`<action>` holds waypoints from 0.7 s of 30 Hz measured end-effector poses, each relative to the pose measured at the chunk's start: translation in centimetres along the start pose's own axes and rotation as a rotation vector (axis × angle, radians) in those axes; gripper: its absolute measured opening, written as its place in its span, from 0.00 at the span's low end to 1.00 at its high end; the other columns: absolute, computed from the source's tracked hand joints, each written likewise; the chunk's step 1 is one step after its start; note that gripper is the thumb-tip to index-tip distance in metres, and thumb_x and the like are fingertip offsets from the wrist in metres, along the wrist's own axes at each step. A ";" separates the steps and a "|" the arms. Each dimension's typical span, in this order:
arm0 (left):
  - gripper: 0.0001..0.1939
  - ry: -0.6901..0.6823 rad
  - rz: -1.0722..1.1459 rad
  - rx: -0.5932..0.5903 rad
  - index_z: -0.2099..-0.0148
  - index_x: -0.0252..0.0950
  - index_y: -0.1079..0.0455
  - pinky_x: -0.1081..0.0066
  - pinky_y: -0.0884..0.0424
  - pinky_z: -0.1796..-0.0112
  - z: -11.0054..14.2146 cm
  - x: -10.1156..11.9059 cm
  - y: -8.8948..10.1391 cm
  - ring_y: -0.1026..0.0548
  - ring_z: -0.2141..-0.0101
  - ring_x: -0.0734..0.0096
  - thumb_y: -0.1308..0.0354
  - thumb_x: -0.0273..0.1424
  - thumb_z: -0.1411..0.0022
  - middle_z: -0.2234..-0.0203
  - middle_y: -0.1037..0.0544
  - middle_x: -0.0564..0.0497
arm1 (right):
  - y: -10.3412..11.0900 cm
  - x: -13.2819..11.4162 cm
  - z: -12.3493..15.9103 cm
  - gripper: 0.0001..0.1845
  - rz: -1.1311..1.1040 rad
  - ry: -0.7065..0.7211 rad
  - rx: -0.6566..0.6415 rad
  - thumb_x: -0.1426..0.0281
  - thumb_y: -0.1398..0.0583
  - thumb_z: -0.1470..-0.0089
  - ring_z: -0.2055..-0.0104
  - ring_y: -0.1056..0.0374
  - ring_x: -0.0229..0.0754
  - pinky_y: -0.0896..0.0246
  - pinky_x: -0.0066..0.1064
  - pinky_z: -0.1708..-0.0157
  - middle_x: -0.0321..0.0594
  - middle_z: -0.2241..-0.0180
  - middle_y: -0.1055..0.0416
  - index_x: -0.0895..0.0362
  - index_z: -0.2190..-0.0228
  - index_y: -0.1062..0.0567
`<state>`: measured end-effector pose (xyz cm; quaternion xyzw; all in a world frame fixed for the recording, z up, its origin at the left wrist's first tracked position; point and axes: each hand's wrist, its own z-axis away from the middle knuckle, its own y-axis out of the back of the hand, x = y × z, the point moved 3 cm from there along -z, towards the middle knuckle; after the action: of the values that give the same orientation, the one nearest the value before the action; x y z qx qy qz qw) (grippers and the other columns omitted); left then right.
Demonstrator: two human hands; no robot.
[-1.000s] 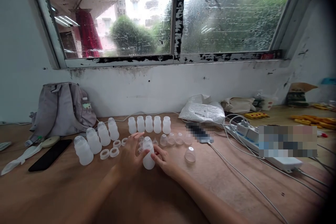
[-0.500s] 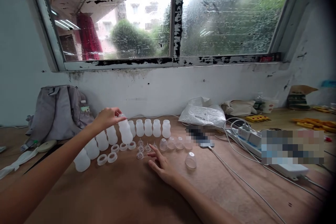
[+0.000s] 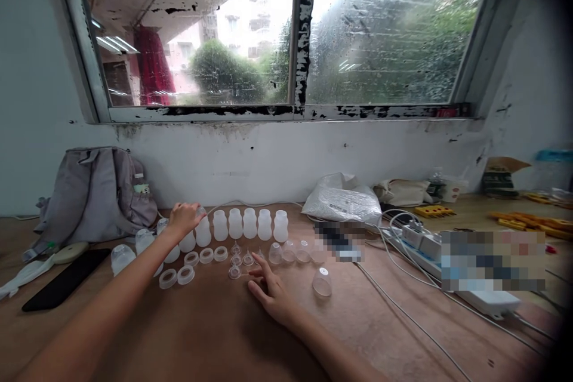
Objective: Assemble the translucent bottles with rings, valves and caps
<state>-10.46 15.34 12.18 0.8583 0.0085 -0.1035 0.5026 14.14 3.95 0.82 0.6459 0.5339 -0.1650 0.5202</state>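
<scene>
Grip: left hand (image 3: 185, 218) is pinching a frosted-white waisted plastic bottle (image 3: 203, 233) by its top | Bottle: standing left of far bottle row (image 3: 249, 225) | Right hand (image 3: 274, 297): hovering, loosely spread, near clear cone-tipped teats (image 3: 248, 259)

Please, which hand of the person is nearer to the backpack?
The left hand. It is just to the right of the backpack, at the top of a bottle; the right hand is farther right, beside the teats.
</scene>
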 end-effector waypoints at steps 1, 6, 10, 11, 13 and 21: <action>0.20 -0.003 -0.006 0.006 0.57 0.33 0.33 0.64 0.42 0.60 0.0 0.0 0.0 0.29 0.63 0.57 0.55 0.41 0.43 0.69 0.24 0.42 | 0.0 0.0 0.0 0.28 0.007 -0.003 -0.006 0.65 0.48 0.47 0.55 0.36 0.41 0.43 0.37 0.54 0.42 0.58 0.32 0.51 0.45 0.49; 0.23 0.012 -0.028 0.098 0.48 0.32 0.41 0.58 0.47 0.54 0.8 0.9 0.8 0.36 0.54 0.54 0.56 0.40 0.42 0.56 0.30 0.37 | 0.0 -0.3 -0.1 0.26 0.047 0.005 -0.005 0.66 0.48 0.47 0.55 0.37 0.42 0.42 0.37 0.54 0.42 0.59 0.32 0.51 0.46 0.46; 0.23 -0.020 0.042 0.240 0.48 0.31 0.42 0.61 0.44 0.55 5.0 2.3 0.9 0.36 0.54 0.56 0.56 0.40 0.42 0.52 0.35 0.39 | -0.1 -0.6 0.0 0.16 0.142 0.059 0.024 0.68 0.49 0.46 0.59 0.35 0.41 0.40 0.34 0.58 0.40 0.62 0.31 0.52 0.54 0.36; 0.21 -0.047 0.055 0.216 0.52 0.31 0.39 0.62 0.43 0.57 6.5 2.7 0.5 0.35 0.56 0.56 0.55 0.40 0.42 0.55 0.32 0.39 | -0.2 -0.8 0.1 0.14 0.187 0.083 0.022 0.69 0.50 0.46 0.60 0.35 0.41 0.40 0.34 0.58 0.40 0.63 0.31 0.52 0.57 0.34; 0.18 -0.071 0.031 0.153 0.57 0.32 0.35 0.60 0.42 0.58 9.6 3.1 -0.8 0.34 0.58 0.54 0.55 0.39 0.43 0.59 0.30 0.40 | -0.5 -1.3 0.2 0.14 0.292 0.139 -0.013 0.70 0.51 0.45 0.58 0.36 0.42 0.42 0.35 0.57 0.41 0.62 0.31 0.52 0.58 0.33; 0.12 -0.052 0.071 0.073 0.65 0.35 0.33 0.60 0.42 0.59 14.2 3.4 -3.1 0.33 0.60 0.57 0.56 0.32 0.42 0.64 0.28 0.43 | -2.1 -2.0 -0.6 0.21 0.543 0.196 -0.146 0.62 0.48 0.47 0.47 0.47 0.48 0.55 0.44 0.49 0.42 0.48 0.41 0.48 0.50 0.38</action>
<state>-9.85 4.30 2.15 0.8728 -0.0387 -0.1080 0.4744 11.34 3.15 1.55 0.7389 0.3998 0.0823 0.5361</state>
